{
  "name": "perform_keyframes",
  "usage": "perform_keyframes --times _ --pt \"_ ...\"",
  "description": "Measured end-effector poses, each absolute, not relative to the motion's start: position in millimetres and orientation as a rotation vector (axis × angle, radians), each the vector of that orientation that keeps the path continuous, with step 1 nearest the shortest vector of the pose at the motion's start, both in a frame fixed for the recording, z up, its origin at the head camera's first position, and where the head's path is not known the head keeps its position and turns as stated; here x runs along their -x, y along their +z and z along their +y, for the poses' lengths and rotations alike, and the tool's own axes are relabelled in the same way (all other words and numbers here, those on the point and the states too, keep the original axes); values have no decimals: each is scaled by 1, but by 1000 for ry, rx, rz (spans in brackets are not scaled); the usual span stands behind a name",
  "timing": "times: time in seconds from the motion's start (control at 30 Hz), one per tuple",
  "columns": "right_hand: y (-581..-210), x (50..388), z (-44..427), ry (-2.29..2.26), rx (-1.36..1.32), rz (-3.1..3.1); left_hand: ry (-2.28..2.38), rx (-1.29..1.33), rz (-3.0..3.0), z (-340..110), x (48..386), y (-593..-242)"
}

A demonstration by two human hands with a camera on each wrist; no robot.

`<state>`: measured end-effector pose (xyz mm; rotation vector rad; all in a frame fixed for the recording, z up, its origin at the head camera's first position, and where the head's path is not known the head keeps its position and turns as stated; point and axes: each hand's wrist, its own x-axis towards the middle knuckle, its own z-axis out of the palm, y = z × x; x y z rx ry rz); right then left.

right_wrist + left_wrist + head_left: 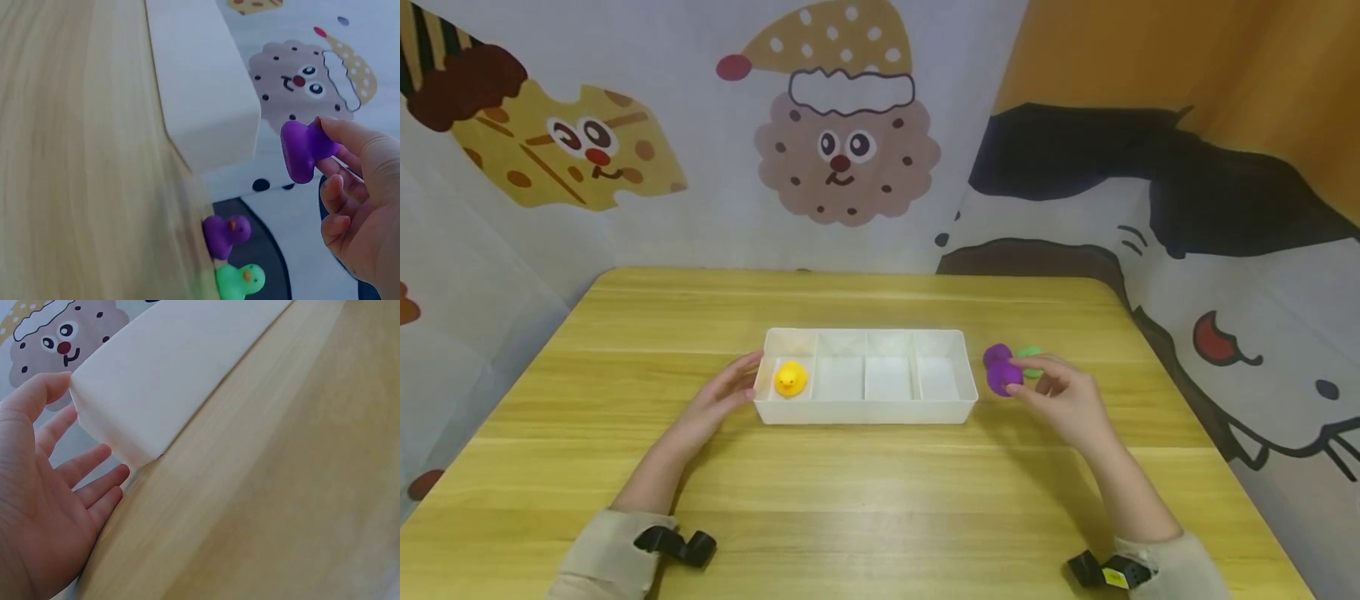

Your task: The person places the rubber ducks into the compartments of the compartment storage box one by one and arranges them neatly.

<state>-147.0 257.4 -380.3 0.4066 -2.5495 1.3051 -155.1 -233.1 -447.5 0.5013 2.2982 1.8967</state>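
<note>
A white four-section tray would be miscounted by none here: the long white divided tray (865, 412) stands on the table, with a yellow rubber duck (790, 379) in its leftmost compartment. My left hand (718, 402) touches the tray's left end with fingertips, its fingers loosely extended in the left wrist view. Off the tray's right end, my right hand (1063, 400) pinches a purple rubber duck (303, 150) between thumb and fingers, held above the table. Below it on the table sit a second purple duck (224, 236) and a green duck (240, 281), side by side.
The wooden table (865, 508) spreads around the tray. Behind it hangs a cloth (700, 242) printed with cartoon figures. Black straps (677, 546) with cameras sit on both wrists, over light sleeves.
</note>
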Motion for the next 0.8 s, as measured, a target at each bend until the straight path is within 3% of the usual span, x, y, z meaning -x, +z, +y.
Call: perform_keyframes --times 0.53,0.8 --pt "-341 129 205 1455 -584 -2404 1917 -497 2277 -234 156 -450" --pt "-350 150 184 1494 -697 -2419 1913 -500 2282 -233 155 -449"
